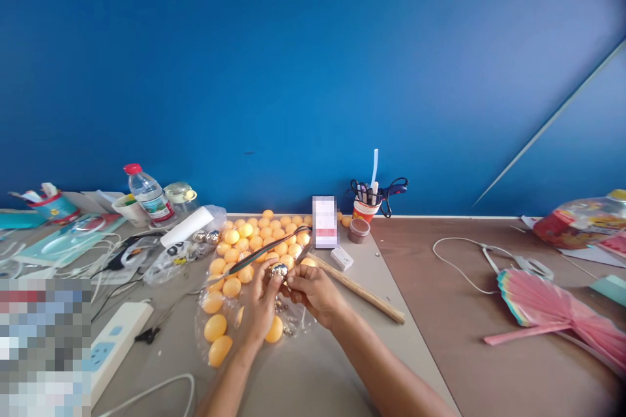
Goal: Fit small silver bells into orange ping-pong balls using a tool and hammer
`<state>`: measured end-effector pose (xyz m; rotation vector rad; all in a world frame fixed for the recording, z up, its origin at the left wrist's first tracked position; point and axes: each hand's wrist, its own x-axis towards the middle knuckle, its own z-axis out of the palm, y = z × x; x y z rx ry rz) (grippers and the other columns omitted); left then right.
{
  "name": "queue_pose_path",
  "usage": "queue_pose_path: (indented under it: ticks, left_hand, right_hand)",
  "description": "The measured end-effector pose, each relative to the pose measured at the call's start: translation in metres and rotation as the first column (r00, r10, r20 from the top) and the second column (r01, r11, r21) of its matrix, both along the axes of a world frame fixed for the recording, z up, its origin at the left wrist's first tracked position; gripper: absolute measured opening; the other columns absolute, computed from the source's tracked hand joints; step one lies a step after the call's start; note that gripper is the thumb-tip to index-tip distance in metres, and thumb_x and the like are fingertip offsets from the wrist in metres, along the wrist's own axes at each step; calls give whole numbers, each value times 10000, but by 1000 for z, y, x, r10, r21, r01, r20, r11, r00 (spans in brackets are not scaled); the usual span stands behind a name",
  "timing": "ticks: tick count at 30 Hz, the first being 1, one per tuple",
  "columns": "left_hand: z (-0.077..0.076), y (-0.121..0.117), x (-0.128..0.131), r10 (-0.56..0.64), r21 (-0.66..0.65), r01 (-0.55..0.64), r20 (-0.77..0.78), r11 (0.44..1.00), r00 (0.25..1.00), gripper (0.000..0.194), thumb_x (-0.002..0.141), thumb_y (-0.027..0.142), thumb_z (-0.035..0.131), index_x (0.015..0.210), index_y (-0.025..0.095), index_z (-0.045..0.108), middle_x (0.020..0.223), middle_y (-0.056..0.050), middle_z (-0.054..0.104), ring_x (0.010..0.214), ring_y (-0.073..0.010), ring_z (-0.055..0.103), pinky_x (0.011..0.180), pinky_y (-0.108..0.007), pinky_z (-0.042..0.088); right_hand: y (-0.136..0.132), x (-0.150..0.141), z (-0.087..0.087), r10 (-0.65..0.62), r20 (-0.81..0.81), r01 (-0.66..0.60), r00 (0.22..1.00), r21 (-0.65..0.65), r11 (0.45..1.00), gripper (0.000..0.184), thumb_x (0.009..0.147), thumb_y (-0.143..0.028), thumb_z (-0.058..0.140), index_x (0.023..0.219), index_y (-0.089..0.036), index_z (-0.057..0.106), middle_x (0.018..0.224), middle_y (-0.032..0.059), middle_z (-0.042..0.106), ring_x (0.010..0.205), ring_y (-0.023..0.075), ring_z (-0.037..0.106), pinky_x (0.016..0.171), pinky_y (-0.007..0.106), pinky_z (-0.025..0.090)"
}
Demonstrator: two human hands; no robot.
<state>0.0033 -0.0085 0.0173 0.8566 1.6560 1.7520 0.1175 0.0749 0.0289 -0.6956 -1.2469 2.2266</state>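
Both my hands meet over a pile of orange ping-pong balls (254, 241) lying on clear plastic on the grey table (317, 365). My left hand (259, 306) pinches a small shiny silver ball (278, 270) from the left. My right hand (313, 290) is closed on the same ball from the right, and a thin metal tool (303, 253) sticks up from its fingers. A dark cord (264, 251) runs across the balls just behind the hands. A few loose orange balls (215, 332) lie to the left of my left wrist.
A wooden stick (362, 290) lies right of my hands. A water bottle (149, 195), cups, cables and a white power strip (117, 339) crowd the left. A cup of scissors (366, 205) stands by the blue wall. A pink paper fan (552, 309) lies at right.
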Motion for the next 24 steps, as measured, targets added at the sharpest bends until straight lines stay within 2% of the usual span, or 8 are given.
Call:
queue_pose_path:
  ticks: [8,12,17,24]
  left_hand:
    - [-15,2,-4,16,1,-16,-264,1000,964,501,900,627,578,1184,221,649,1199,-124,712,1119,-295,669,963,-440,541]
    - [-19,1,-2,19,15,-15,-298,1000,954,494,910,615,564,1188,215,646,1201,-138,716,1114,-298,676,959,-446,550]
    - [-21,2,-2,39,8,-38,-299,999,954,485,915,601,558,1180,205,648,1221,-153,711,1137,-309,666,999,-480,527]
    - [-27,5,-3,46,15,-44,-299,999,953,470,929,574,548,1189,194,644,1216,-166,713,1130,-312,670,994,-491,527]
  right_hand:
    - [5,0,-9,43,-29,-47,999,-170,984,413,546,-391,932,655,-149,615,556,-6,587,497,65,416,496,227,256]
    - [7,1,-10,51,-56,-62,997,-212,975,428,524,-372,948,654,-154,603,540,-14,575,502,76,449,480,224,254]
    - [5,-1,-10,51,-34,-56,998,-185,981,467,518,-421,951,664,-154,597,563,3,629,452,57,445,490,223,289]
    - [1,-1,-8,15,6,-14,1000,-75,997,438,595,-446,906,663,-168,575,586,-19,629,460,72,501,510,235,349]
